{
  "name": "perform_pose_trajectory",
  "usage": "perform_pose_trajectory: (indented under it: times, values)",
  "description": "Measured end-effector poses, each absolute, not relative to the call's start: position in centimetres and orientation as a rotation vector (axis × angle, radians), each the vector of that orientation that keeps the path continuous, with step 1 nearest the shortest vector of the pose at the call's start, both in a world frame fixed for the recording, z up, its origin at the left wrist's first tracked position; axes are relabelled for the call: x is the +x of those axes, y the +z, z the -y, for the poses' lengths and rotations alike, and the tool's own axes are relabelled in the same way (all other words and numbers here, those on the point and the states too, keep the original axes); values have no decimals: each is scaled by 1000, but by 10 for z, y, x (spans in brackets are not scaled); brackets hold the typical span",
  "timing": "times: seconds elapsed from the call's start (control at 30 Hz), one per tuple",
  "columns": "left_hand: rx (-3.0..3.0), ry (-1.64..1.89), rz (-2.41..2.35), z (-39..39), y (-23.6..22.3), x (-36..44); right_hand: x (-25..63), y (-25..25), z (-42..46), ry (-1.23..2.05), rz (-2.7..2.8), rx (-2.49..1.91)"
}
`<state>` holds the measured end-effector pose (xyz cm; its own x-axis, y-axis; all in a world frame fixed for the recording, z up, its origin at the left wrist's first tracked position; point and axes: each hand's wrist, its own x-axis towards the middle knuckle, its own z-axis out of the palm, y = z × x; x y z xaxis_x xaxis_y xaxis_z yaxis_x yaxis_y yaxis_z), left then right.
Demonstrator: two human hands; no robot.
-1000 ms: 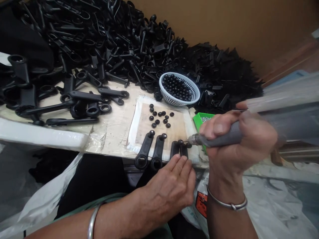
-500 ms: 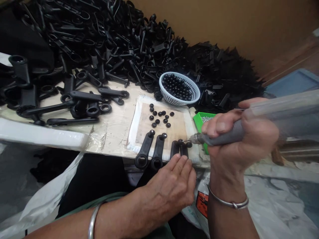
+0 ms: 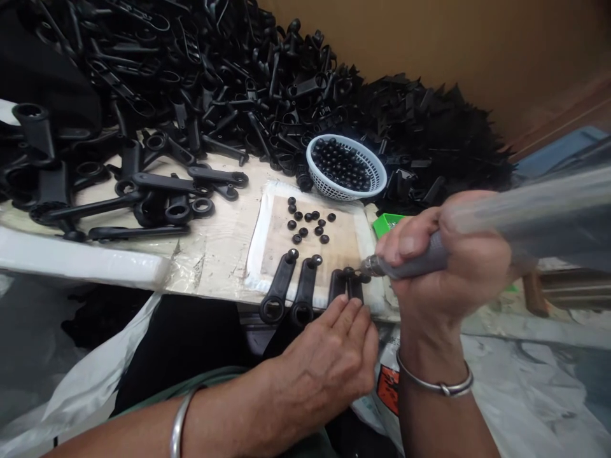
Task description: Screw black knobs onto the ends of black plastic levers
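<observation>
My right hand [image 3: 449, 254] is wrapped round a grey electric screwdriver [image 3: 558, 213], held sideways. Its tip reaches the small knob end of a black plastic crank arm [image 3: 356, 291] at the table's front edge. Pressed together, the fingers of my left hand [image 3: 329, 356] hold down that arm and a second crank arm [image 3: 336, 286] beside it, covering their lower ends. To the left lie two more crank arms, an outer one [image 3: 280, 280] and an inner one [image 3: 305, 286], each with a bright spot on its knob. Several small black knobs [image 3: 319, 231] lie scattered on the white-edged mat [image 3: 258, 238].
A light blue basket [image 3: 334, 188] full of black balls stands behind the mat. A green box [image 3: 382, 224] is partly hidden behind my right hand. Black plastic parts [image 3: 205, 95] are heaped along the back, with loose crank arms [image 3: 167, 183] at left.
My right hand and the screwdriver have tilted and shifted slightly left, now hiding more of the green box. My left hand stays on the crank arms. The view has moved slightly.
</observation>
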<state>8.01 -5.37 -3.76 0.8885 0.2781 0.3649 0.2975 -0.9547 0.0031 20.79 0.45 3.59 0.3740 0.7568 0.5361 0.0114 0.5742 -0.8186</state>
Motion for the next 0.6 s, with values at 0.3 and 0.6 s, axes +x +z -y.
perform_pose_trajectory:
  times: [0.3, 0.6]
  values:
    - [-2985, -554, 449, 54, -37, 79, 194, 38, -3, 648, 1010, -993]
    - [-2978, -529, 491, 58, -44, 81, 199, 30, -4, 518, 1101, -939]
